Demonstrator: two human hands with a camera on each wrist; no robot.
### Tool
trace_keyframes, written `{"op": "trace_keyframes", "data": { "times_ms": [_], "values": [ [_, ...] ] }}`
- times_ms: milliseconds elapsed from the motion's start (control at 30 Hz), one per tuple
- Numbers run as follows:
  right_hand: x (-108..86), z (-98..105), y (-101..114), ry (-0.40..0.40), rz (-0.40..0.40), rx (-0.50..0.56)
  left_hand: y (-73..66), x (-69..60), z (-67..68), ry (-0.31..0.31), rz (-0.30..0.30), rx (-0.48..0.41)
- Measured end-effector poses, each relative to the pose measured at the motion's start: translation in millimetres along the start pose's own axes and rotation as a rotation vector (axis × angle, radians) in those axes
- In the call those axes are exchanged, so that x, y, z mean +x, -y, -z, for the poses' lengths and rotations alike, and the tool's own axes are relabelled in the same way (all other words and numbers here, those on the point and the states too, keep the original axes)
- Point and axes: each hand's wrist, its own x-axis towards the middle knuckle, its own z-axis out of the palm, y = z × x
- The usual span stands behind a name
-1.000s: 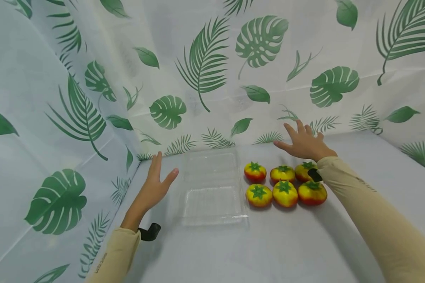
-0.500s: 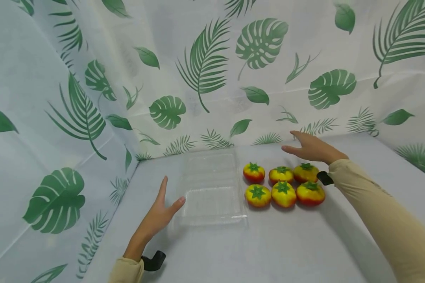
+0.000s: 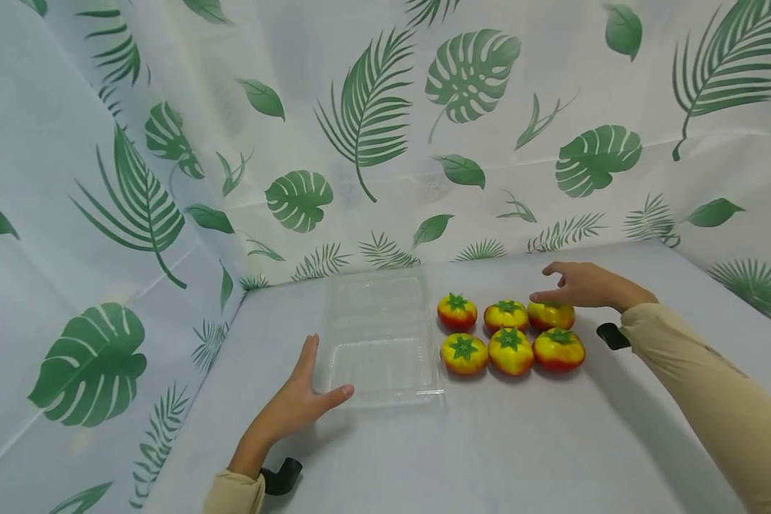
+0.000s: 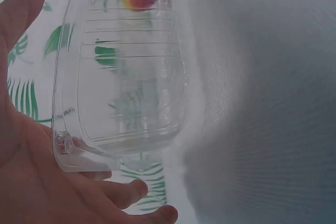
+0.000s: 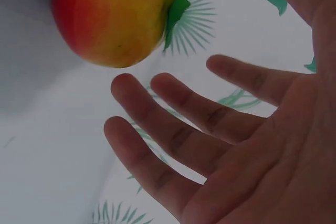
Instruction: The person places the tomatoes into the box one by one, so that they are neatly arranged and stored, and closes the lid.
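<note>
Red-yellow fruits [image 3: 510,355], six, two rows of three with green star-shaped tops, on pale surface [image 3: 488,450], right of one clear plastic container [image 3: 382,365]. White sheeting [image 3: 475,139] with green leaf print behind and both sides. Left hand [image 3: 295,405] by container's left edge, grip spread wide, holding nothing, contact unclear; right hand [image 3: 585,284] at back-row right fruit, fingers extended, grip holding nothing. Beige sleeves [image 3: 687,385], two; dark mark [image 3: 724,358] on right one unreadable.
</note>
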Motion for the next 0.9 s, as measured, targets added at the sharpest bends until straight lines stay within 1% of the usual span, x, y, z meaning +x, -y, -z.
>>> {"op": "trace_keyframes", "data": {
  "times_ms": [133, 233, 367, 500, 633, 767, 900],
  "values": [
    [0.0, -3.9, -5.9, 0.072, -0.003, 0.021, 0.4, 1.2, -0.7, -0.004, -0.014, 0.01],
    [-0.4, -6.7, -7.8, 0.128, -0.01, 0.044, 0.9, 1.4, -1.7, -0.006, -0.012, 0.01],
    [-1.7, -10.1, -7.1, 0.163, -0.013, 0.067, 0.5, 0.8, -3.4, -0.009, 0.002, 0.012],
    [-0.9, -16.3, -8.6, 0.17, -0.022, 0.076, -0.4, -0.3, -4.5, -0.006, 0.011, 0.019],
    [0.7, -20.9, -11.9, 0.154, -0.009, 0.078, -1.1, -1.2, -4.4, -0.007, 0.014, 0.023],
    [1.2, -20.4, -15.1, 0.119, 0.02, 0.074, 0.0, -0.8, -3.9, -0.013, 0.013, 0.021],
    [1.6, -18.7, -17.9, 0.12, 0.016, 0.099, 1.8, -0.5, -4.3, -0.017, 0.016, 0.015]
  ]
}}
